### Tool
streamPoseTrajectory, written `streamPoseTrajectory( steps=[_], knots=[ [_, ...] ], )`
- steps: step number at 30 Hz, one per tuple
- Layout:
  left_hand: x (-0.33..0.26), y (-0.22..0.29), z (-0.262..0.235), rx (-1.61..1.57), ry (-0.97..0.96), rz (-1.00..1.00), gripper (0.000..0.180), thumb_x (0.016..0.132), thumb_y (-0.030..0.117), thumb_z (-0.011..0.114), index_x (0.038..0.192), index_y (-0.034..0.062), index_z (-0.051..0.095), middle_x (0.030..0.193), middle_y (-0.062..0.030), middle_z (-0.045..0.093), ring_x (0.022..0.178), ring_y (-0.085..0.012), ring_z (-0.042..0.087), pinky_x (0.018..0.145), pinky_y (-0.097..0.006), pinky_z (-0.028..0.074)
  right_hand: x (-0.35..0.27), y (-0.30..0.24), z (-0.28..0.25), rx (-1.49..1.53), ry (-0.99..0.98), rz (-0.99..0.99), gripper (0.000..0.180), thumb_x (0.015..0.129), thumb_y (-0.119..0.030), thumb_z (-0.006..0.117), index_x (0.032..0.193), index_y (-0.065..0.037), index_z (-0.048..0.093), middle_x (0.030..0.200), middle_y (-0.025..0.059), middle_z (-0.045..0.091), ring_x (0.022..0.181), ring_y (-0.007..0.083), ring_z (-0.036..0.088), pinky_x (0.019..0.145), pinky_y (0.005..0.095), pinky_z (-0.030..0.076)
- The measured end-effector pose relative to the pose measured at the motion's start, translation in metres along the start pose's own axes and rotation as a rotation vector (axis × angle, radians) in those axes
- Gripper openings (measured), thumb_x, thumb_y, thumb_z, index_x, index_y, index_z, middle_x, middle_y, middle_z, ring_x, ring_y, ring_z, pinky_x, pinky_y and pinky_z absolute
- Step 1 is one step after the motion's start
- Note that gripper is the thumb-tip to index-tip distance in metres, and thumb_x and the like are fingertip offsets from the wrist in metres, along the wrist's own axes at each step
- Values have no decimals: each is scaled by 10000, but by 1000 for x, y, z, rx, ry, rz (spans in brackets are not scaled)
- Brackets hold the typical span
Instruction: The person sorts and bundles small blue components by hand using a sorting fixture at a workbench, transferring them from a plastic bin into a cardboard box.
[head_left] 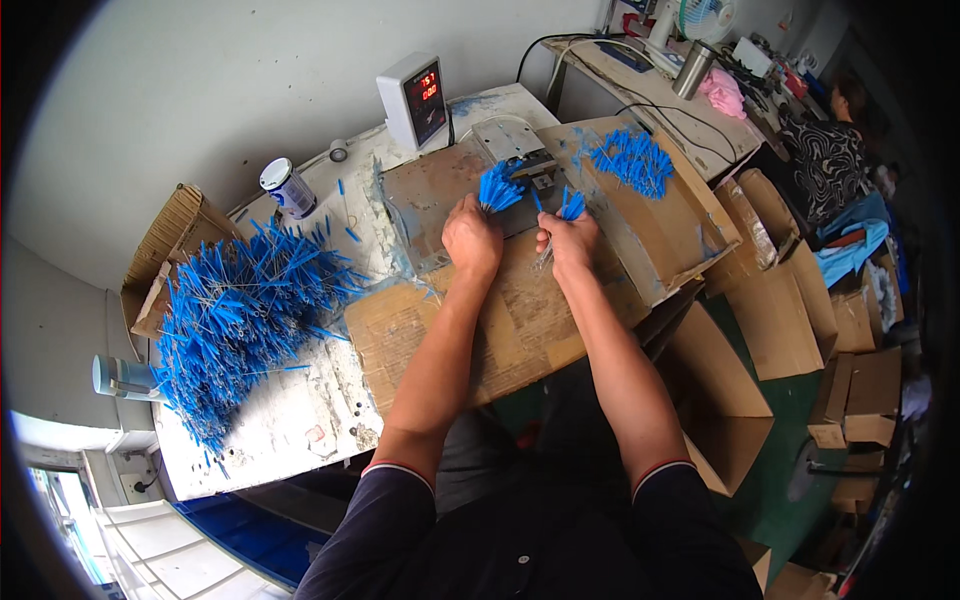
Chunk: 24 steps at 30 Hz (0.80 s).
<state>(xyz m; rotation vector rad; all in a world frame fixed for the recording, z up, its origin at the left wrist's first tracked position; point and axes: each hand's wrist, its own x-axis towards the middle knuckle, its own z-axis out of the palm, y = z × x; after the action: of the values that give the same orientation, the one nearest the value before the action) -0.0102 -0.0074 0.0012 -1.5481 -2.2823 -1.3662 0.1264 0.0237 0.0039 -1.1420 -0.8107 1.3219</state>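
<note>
Desk point(300, 450) with loads of blue sticks point(250, 310)

So the left grip point(472, 240) is closed around a fat bunch point(499, 188), blue ends fanning out up top. Right grip point(568, 240) is pinching a smaller bunch point(572, 206), with some thin pale wires poking out underneath. Both are right in front of a small metal machine point(512, 143), over the cardboard point(480, 345) at the front edge. Can't tell if either one is touching it.

Most of the sticks sit in a big messy pile over on the left, up against an open box point(172, 240). A smaller heap point(635, 163) lies in a cardboard tray point(645, 225) off to the right. Back by the wall there's a white display point(412, 103) with red digits, plus a can point(288, 188) standing just behind the pile. Off to the far right, a co-worker point(830, 150) in a patterned top.
</note>
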Motion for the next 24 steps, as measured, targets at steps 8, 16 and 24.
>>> streamPoseTrajectory(
  steps=[8, 16, 24],
  knots=[
    [2, 2, -4, -186, 78, -165, 134, 808, 90, 673, 911, 51, 598, 899, -181, 662, 830, -408, 637, 731, -493, 497, 20, -2, 12, -90, 5, 7, 216, 798, 44, 699, 840, -68, 520, 712, 58, 617, 485, 132, 580, 371, 292, 474],
    [2, 3, -4, -188, 13, -111, 164, 810, 113, 684, 937, 53, 598, 919, -192, 663, 916, -399, 631, 802, -495, 490, 20, 2, 9, -21, -23, -40, 170, 836, -14, 728, 853, -58, 564, 732, 69, 642, 519, 153, 615, 409, 302, 512],
    [1, 6, -4, -55, -197, -29, 234, 793, 82, 615, 1021, 32, 618, 935, -219, 678, 913, -410, 649, 824, -507, 491, 7, -18, 2, 32, -10, -296, 161, 956, -164, 662, 1005, -34, 582, 716, 35, 595, 519, 112, 569, 451, 270, 501]
  ],
)
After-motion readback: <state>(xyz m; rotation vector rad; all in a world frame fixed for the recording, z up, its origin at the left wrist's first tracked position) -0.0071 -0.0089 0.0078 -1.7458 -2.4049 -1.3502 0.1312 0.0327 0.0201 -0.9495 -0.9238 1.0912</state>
